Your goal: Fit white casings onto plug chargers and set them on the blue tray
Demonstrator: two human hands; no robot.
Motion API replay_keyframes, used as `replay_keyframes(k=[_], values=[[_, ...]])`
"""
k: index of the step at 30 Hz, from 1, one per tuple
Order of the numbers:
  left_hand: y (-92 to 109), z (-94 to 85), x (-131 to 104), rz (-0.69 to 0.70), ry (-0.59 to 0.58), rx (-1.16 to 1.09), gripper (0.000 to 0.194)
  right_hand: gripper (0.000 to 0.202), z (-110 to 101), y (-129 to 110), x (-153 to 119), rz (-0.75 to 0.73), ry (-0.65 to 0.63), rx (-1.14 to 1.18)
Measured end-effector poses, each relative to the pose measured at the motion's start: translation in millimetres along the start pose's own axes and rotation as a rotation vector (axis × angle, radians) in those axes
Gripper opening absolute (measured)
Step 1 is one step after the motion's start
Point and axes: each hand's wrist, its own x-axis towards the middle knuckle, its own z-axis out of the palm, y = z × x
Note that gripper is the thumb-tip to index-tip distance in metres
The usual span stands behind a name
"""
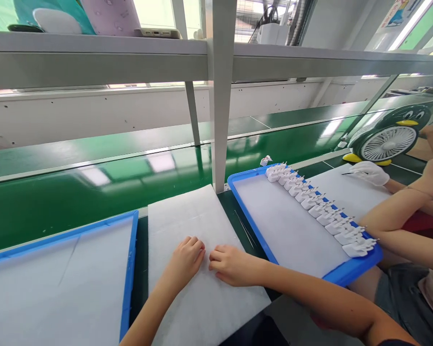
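Observation:
My left hand [188, 258] rests on a white foam sheet [187, 211], with its fingers curled together and the fingertips turned inward. Close beside it on the same sheet lies my right hand [231, 265], also closed, its knuckles facing the left hand. A small gap separates the two. Whatever the fingers may hold is hidden from this angle. Right of the sheet, a pair of thin metal tweezers [244, 229] lies on the dark green bench. A blue tray [250, 223] beyond them carries a slanting row of small white plastic parts [312, 204] with pins sticking up.
Another blue-rimmed tray [133, 259] with a white liner stands at left. A grey post [222, 105] rises behind the foam sheet to a shelf [94, 60]. At right, a co-worker's gloved hand [370, 173] holds a thin dark tool near a penguin-shaped fan [389, 139].

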Motion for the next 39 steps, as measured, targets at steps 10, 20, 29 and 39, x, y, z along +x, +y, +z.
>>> replay_keyframes(k=[10, 20, 29, 39], values=[[-2.8, 3.6, -2.0, 0.049, 0.019, -0.003, 0.017, 0.010, 5.0, 1.0, -0.7, 0.012, 0.015, 0.057], [2.7, 1.0, -2.7, 0.034, -0.015, 0.026, 0.019, 0.007, 1.5, -1.5, -2.5, 0.023, 0.006, 0.085], [1.7, 3.8, -3.2, 0.021, -0.039, 0.023, 0.019, 0.007, 0.4, -1.4, -3.0, 0.030, -0.012, 0.107], [5.6, 1.6, -3.4, 0.004, -0.067, 0.047, 0.019, 0.004, 0.5, -2.3, -2.9, 0.021, -0.015, 0.078]])
